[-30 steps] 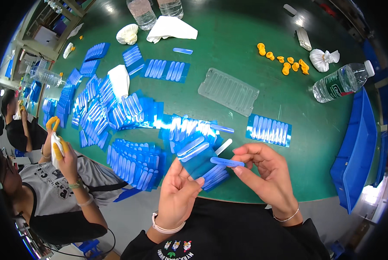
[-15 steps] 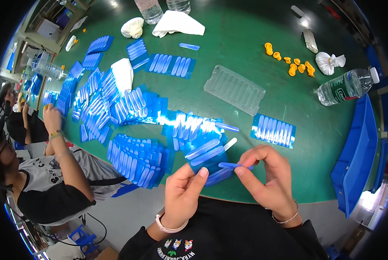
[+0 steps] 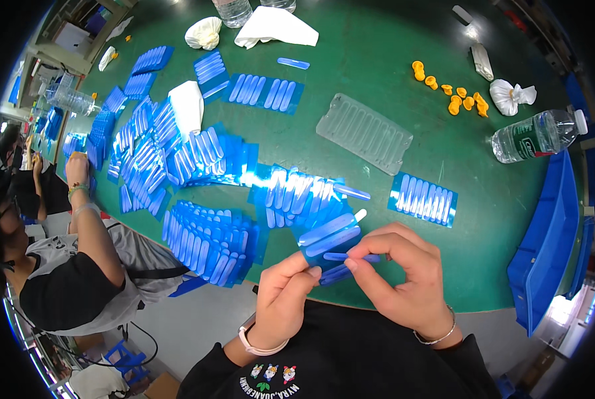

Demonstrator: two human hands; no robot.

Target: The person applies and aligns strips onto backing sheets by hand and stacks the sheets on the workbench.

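Note:
My left hand [image 3: 284,300] pinches the near edge of a blue film sheet [image 3: 328,236], which carries several long, rounded strips and bends downward at its near side. Between the thumb and forefinger of my right hand [image 3: 407,287] is a narrow blue strip [image 3: 335,257] with rounded ends, held just over the bent part of the sheet. Whether that strip touches the sheet, I cannot tell. Just beyond my hands lies a pile of similar sheets [image 3: 291,193] with a loose strip [image 3: 352,192] on its right. A single sheet [image 3: 422,201] rests farther right.
A clear ribbed tray [image 3: 365,133] lies mid-table. Overlapping blue sheets [image 3: 201,243] spread leftward. At the right are yellow rubber pieces [image 3: 455,105], a tied white bundle [image 3: 508,98], a water bottle [image 3: 535,137] and a blue bin [image 3: 543,246]. A co-worker's arm [image 3: 96,229] reaches in at left.
My right hand has shifted slightly left with the strip, nearer my left thumb. The sheet in my left hand has tilted and moved a little right.

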